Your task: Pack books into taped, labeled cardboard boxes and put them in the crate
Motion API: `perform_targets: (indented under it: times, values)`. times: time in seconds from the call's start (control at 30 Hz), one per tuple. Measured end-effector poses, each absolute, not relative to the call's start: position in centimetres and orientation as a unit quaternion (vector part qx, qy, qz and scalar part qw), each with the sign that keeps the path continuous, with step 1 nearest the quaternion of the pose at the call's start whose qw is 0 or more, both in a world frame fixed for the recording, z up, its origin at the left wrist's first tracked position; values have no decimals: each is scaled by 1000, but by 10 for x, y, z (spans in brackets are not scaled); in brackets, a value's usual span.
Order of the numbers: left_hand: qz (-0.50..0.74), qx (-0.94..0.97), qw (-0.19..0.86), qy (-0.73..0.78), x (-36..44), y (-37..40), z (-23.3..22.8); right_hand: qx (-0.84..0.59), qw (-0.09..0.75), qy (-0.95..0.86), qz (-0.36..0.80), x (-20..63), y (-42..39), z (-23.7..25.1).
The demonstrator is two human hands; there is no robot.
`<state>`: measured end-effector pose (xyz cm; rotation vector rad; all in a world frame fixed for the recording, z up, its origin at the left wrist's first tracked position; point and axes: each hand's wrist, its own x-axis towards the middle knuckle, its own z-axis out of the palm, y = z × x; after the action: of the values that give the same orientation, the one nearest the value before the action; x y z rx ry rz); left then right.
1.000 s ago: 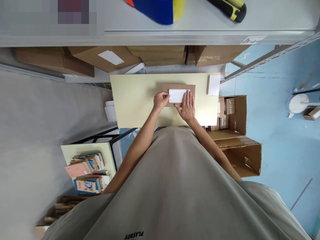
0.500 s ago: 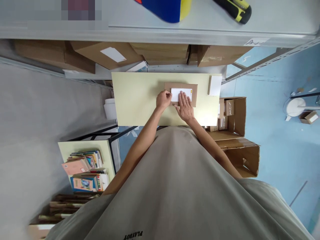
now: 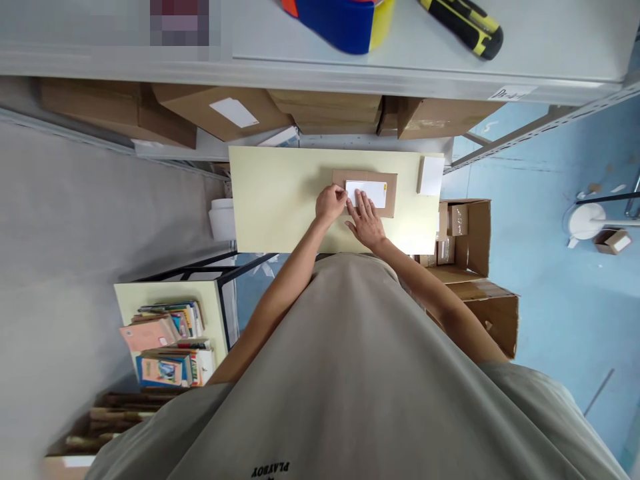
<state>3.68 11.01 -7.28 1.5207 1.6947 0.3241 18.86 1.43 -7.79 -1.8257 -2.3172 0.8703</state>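
Note:
A flat brown cardboard parcel (image 3: 391, 197) lies on the pale yellow tabletop (image 3: 280, 200), with a white label (image 3: 373, 193) on its upper face. The label has a small yellow mark near its right end. At the label's left edge, the thumb and fingers of my left hand (image 3: 331, 204) are pinched together; what is between them, if anything, is too small to see. My right hand (image 3: 369, 223) rests with outstretched fingers on the label's lower left part, hiding some of it and the parcel's near edge.
A white stack (image 3: 431, 175) sits at the table's right end. Above, a grey shelf (image 3: 425, 40) holds a blue-and-yellow tape dispenser (image 3: 345, 27) and a yellow-and-black cutter (image 3: 465, 27). Cardboard boxes (image 3: 325, 110) line the lower shelf. Open cartons (image 3: 475, 243) stand right, books (image 3: 167, 340) left.
My right hand has slid left along the label, toward the left hand. My left hand keeps its pinch at the label's left edge. The whole view has shifted slightly.

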Motion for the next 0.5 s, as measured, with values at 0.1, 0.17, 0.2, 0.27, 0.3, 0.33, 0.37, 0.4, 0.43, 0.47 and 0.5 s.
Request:
perform_targets:
  times: [0.1, 0.17, 0.2, 0.27, 0.3, 0.33, 0.37, 0.4, 0.43, 0.47, 0.5]
  values:
    - [128, 600, 410, 675, 36, 110, -73, -586, 19, -760, 280, 190, 15, -76]
    - [128, 598, 411, 676, 35, 111, -72, -582, 10, -764, 277, 189, 15, -74]
    - [127, 598, 411, 676, 35, 111, -72, -581, 7, -766, 276, 189, 15, -73]
    - [125, 600, 413, 674, 35, 111, -72, -579, 5, -768, 275, 190, 16, -72]
    - [124, 601, 413, 673, 35, 111, -71, -575, 6, -770, 277, 192, 16, -72]
    - [124, 602, 414, 671, 35, 112, -71, -569, 8, -773, 281, 195, 16, -72]
    - [124, 603, 414, 671, 35, 112, -71, -561, 13, -777, 287, 199, 16, -72]
    - [124, 604, 412, 671, 35, 112, -71, -554, 19, -779, 292, 205, 17, -72]
    - [123, 605, 410, 672, 35, 112, -71, -554, 29, -778, 295, 211, 18, -73]
    - [123, 605, 407, 673, 35, 113, -71, -562, 39, -772, 294, 218, 18, -74]
    - [122, 605, 405, 675, 35, 113, -71, -578, 50, -761, 290, 224, 19, -76]
